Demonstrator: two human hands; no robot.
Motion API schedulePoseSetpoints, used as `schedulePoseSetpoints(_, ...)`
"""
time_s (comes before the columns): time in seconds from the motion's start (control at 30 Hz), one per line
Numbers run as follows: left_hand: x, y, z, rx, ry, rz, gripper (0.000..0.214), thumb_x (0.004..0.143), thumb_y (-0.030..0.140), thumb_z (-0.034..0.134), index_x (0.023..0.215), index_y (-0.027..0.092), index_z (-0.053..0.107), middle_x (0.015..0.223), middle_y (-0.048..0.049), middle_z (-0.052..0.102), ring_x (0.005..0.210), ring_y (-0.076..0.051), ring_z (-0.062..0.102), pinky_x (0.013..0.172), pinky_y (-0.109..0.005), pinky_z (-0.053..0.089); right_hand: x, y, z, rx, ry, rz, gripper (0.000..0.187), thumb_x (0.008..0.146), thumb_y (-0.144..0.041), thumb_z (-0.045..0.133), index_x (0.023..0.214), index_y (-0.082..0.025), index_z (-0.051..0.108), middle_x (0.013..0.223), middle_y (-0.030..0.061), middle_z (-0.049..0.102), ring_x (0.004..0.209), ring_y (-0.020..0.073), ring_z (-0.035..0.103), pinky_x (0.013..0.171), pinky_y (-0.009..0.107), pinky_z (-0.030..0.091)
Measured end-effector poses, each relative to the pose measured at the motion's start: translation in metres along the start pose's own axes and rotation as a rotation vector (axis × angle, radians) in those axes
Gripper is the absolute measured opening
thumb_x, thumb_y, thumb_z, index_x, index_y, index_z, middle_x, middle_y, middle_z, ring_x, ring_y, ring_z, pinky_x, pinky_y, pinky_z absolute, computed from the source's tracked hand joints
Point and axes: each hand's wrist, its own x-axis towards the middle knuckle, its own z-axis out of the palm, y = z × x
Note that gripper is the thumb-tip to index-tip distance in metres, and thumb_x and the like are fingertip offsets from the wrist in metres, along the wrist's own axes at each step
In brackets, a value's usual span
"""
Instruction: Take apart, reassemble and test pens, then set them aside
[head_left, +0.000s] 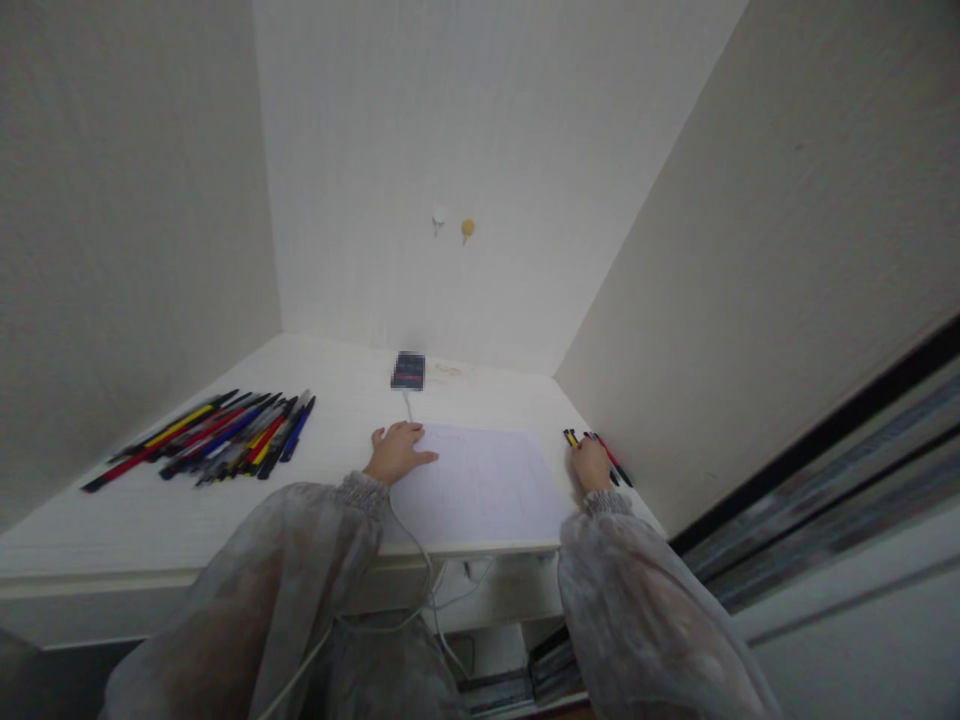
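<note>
A white sheet of paper lies on the white desk in front of me. My left hand rests flat on the paper's left edge, fingers spread. At the desk's right edge my right hand sits among a small group of pens, black, yellow and red; its fingers curl onto them, but whether they grip one is unclear. Both arms wear grey fuzzy sleeves.
Several coloured pens lie in a row at the desk's left. A small dark device with a white cable sits at the back. Walls close in on three sides. Two small hooks are on the back wall.
</note>
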Motion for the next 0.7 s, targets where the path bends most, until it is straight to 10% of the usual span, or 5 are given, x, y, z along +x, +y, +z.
schedulePoseSetpoints(0.7, 0.000, 0.003, -0.004, 0.000, -0.008, -0.008, 0.045, 0.067, 0.056, 0.049, 0.102, 0.028, 0.058, 0.126, -0.0028, 0.046, 0.117, -0.027, 0.033, 0.092, -0.047, 0.018, 0.009, 0.025, 0.014, -0.302, 0.163, 0.056, 0.031, 0.079, -0.012, 0.034, 0.090, -0.008, 0.062, 0.090, 0.0193, 0.061, 0.091, 0.0259, 0.056, 0.074, 0.037, 0.038)
